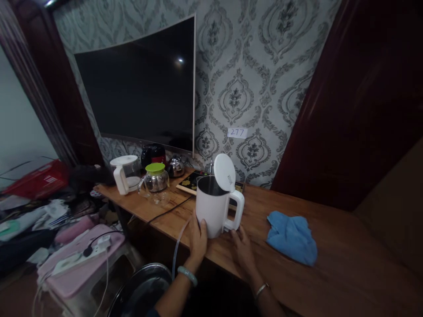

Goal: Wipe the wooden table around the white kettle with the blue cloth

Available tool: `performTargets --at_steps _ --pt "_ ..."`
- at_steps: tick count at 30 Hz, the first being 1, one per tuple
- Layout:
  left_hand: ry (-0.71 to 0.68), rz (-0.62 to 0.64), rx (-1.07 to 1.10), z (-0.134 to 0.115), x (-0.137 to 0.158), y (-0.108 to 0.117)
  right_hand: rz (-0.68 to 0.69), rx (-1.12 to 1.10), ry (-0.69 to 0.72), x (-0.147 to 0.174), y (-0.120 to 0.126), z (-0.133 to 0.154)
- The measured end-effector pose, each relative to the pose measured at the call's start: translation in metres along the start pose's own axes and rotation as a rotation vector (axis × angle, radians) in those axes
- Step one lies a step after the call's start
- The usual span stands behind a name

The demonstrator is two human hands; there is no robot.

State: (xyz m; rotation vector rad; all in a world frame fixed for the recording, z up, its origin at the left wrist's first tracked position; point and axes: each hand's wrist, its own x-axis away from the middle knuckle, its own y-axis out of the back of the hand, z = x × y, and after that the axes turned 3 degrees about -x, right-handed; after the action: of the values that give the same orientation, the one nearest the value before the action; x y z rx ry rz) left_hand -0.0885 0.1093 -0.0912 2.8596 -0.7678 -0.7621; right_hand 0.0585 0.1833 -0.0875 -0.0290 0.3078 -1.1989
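Note:
A white electric kettle [211, 209] stands near the front edge of the wooden table, its round lid [225, 172] tipped up on the handle side. My left hand [198, 240] grips the kettle's left side low down, thumb on the front and fingers going round behind. At the bottom of the handle [239, 209], my right hand [243, 246] holds the kettle by its lower edge; some of its fingertips are hidden. Behind the kettle lies a black and gold induction plate [189, 182] with a thin metal tap [211, 165] rising beside it.
A blue cloth [292, 237] lies to the right on the table [343, 264]. Leftward stand a glass teapot with a green lid [155, 176], a white-handled glass jug [124, 176] and a small metal kettle [176, 166]. Below are a dark basin [142, 290] and a pink stool [69, 281] bearing a power strip.

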Motion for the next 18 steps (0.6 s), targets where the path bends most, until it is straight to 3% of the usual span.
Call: performTargets --at_steps 6,14,18 --pt "-0.027 -0.01 0.018 0.002 -0.005 -0.001 -0.005 0.021 0.045 -0.003 -0.003 0.002" --pt "-0.047 0.012 0.001 -0.002 -0.013 0.001 0.002 0.216 0.167 -0.003 -0.011 0.004" --pt "-0.053 0.016 -0.009 -0.004 -0.013 0.002 -0.036 0.415 0.247 -0.002 0.011 0.016"
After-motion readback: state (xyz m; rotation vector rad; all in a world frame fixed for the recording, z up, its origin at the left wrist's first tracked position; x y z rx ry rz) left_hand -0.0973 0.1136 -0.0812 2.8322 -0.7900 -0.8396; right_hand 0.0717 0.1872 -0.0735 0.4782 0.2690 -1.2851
